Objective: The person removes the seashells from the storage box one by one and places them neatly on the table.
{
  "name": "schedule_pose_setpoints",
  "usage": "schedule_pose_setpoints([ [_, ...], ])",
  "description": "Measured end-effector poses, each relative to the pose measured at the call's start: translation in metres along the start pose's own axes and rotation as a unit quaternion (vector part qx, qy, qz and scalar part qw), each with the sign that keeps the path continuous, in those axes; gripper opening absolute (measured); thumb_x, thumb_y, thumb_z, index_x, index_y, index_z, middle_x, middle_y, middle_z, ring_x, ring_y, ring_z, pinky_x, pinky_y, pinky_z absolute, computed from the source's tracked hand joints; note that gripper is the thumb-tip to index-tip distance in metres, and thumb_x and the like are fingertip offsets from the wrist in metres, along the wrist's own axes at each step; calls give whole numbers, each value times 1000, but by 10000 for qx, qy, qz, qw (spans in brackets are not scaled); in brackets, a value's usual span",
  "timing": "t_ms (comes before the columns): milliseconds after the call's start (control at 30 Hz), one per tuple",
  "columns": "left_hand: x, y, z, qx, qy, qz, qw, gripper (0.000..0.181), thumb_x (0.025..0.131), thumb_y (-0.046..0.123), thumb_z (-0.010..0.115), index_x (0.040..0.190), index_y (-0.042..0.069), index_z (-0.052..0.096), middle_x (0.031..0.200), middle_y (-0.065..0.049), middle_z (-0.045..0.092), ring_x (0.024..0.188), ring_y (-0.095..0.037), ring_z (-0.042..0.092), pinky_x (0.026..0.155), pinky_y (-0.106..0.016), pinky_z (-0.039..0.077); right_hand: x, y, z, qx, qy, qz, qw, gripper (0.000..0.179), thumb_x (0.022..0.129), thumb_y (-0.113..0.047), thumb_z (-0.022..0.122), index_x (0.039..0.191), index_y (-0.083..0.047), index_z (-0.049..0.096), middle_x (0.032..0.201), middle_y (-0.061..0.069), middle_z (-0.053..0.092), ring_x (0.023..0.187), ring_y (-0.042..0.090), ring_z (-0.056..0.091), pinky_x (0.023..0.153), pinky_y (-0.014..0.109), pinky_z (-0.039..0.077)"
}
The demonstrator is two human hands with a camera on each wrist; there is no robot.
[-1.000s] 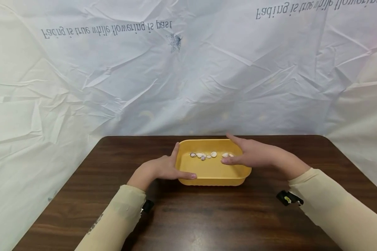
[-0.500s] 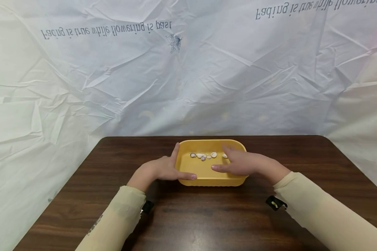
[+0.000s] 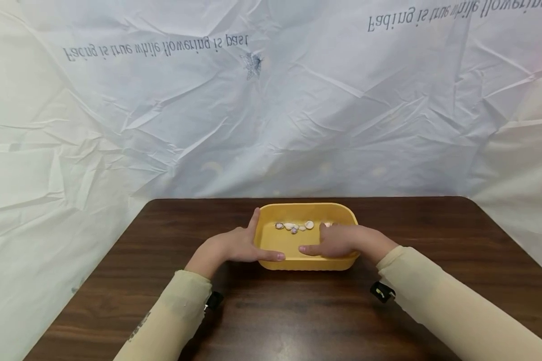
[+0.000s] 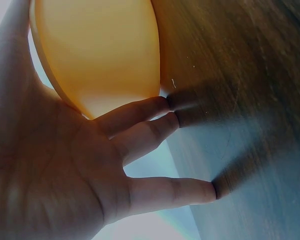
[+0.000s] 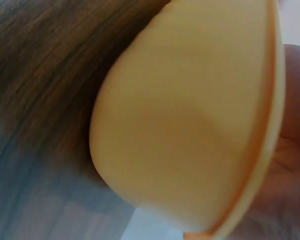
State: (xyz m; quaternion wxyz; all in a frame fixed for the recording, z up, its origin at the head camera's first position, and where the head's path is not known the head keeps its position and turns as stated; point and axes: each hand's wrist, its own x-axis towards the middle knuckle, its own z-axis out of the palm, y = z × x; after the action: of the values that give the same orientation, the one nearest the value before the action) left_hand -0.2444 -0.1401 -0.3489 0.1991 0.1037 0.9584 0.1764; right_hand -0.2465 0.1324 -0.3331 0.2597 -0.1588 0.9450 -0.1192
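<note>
A yellow rectangular basin [image 3: 293, 264] stands near the back of the table with several small whitish seashells [image 3: 294, 229] strung out along its floor. My left hand [image 3: 241, 243] rests against its left end, thumb stretched along the front rim. In the left wrist view the left fingers [image 4: 155, 192] are spread and straight, their tips at the tabletop beside the basin. My right hand [image 3: 341, 239] reaches over the right end into the basin, thumb extended apart from the fingers. A pale shell [image 3: 328, 224] shows just behind it. The basin wall [image 5: 180, 115] hides the right fingertips in the right wrist view.
Dark wood-grain tabletop [image 3: 271, 311] surrounds the basin. Close behind the table's far edge hangs a wrinkled white sheet [image 3: 271, 125] with printed lettering. Black wrist cameras show under both cream sleeves [image 3: 415, 281].
My right hand has moved left and down into the basin from above its right end, with its fingers turning downward. The left hand keeps its place at the left end.
</note>
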Motion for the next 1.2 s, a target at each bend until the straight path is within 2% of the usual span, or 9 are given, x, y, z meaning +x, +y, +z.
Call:
schedule_pose_setpoints([
  [267,-1,-1,1,8,21,-5,10000,146,74,93,67,170,25,-21,158,-27,51,138,-35,60,111,-53,50,8,-1,4,242,-10,-407,9989,104,103,-71,50,165,8,25,173,32,21,162,46,25,128,61,27],
  [433,-2,0,1,-18,-7,-52,10000,146,74,93,68,169,27,-21,159,-26,50,140,-35,59,112,-53,50,12,0,3,84,118,-869,9961,94,105,-56,61,168,2,24,172,23,32,160,41,34,128,58,31],
  [600,-2,1,1,-72,8,-22,10000,147,74,93,68,169,26,-21,160,-26,49,141,-35,58,111,-53,50,18,10,-4,211,699,-1322,9885,77,103,-30,73,164,0,37,163,25,47,149,43,50,119,57,43],
  [667,-3,1,1,-70,22,-36,10000,147,74,92,69,170,26,-20,159,-26,51,139,-34,59,110,-52,50,22,15,-8,445,988,-1269,9860,70,103,-24,74,161,-2,43,153,26,57,133,39,63,107,51,54],
  [733,-3,1,1,-66,32,-50,10000,147,74,92,69,170,25,-20,157,-25,53,137,-33,61,109,-50,51,28,19,-10,719,1212,-1053,9844,61,103,-22,72,158,-5,50,130,22,68,104,31,72,87,42,58],
  [800,-2,1,1,-64,27,-71,10000,147,74,92,69,170,26,-21,156,-25,54,135,-31,62,108,-50,52,33,22,-11,958,1383,-773,9827,55,104,-24,72,154,-8,56,103,16,71,81,22,67,72,34,52],
  [900,-2,1,1,-71,25,-73,9999,147,74,92,69,170,26,-20,155,-25,55,132,-30,63,107,-49,52,40,23,-10,1346,1438,-451,9794,50,104,-24,72,150,-11,61,81,9,66,66,18,60,65,29,45],
  [1067,-2,1,2,-86,45,-58,9999,147,74,92,69,170,26,-21,154,-25,56,130,-30,64,108,-50,52,46,21,-2,1804,1543,-323,9709,44,100,-22,76,141,-8,68,89,8,73,64,17,62,62,27,48],
  [1200,-1,0,2,-66,52,-46,10000,147,73,92,69,170,26,-20,153,-25,56,130,-30,65,107,-50,52,49,21,2,1813,1729,-354,9675,42,96,-23,81,134,-7,72,99,10,76,60,15,59,59,26,47],
])
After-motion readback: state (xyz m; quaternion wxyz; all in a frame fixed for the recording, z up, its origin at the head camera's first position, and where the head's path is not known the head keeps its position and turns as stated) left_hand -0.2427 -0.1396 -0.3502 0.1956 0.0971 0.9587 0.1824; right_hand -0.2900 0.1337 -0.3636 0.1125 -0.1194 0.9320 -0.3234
